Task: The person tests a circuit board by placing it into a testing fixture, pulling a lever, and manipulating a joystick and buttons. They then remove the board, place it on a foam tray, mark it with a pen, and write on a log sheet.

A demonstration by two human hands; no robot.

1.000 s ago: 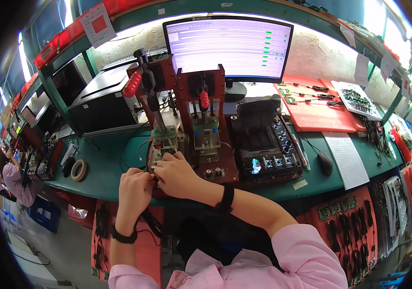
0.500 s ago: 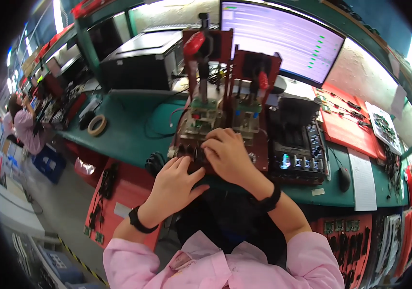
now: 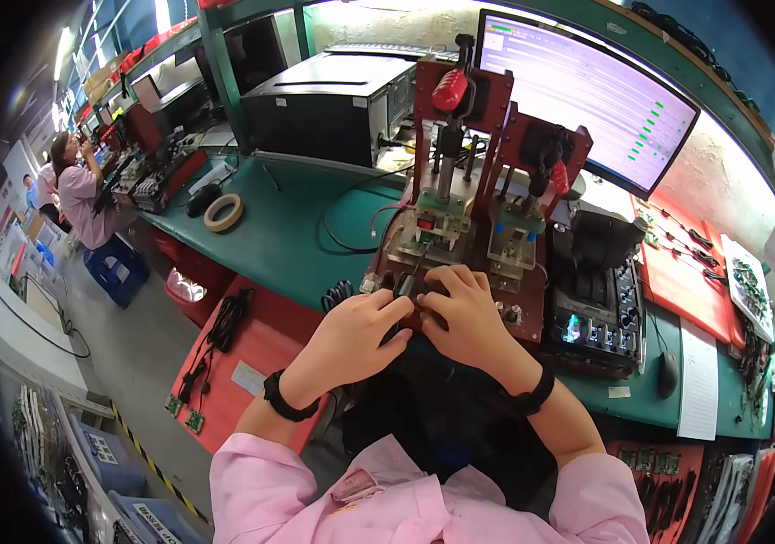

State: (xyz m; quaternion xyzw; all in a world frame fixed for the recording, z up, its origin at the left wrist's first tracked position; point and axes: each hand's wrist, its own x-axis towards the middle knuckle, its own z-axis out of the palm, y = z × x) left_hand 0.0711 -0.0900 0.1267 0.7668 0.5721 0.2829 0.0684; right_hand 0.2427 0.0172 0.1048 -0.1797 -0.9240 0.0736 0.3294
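Note:
My left hand (image 3: 351, 343) and my right hand (image 3: 467, 319) meet at the front of a dark red test fixture (image 3: 525, 317). The left fingers are pinched by a small dark, shiny piece (image 3: 406, 285); what exactly they grip is hidden. Curled in close on the other side, my right fingers also cover whatever is in them. Just beyond stands a toggle clamp with a red handle (image 3: 450, 90), above a small green circuit board (image 3: 437, 227). A second clamp with a red handle (image 3: 559, 177) is to its right.
Right of the fixture sits a black device with knobs and lit buttons (image 3: 594, 331), then a mouse (image 3: 668, 374). A monitor (image 3: 587, 95) and black-sided case (image 3: 315, 118) stand behind. Tape (image 3: 223, 213) lies left; a red board with cables (image 3: 261, 340) is beside me. A co-worker (image 3: 84, 195) is far left.
The view has swung, so the bench appears farther right and lower. My right hand has drawn back from the fixture's board area toward its front edge, fingers more curled. My left hand stays there.

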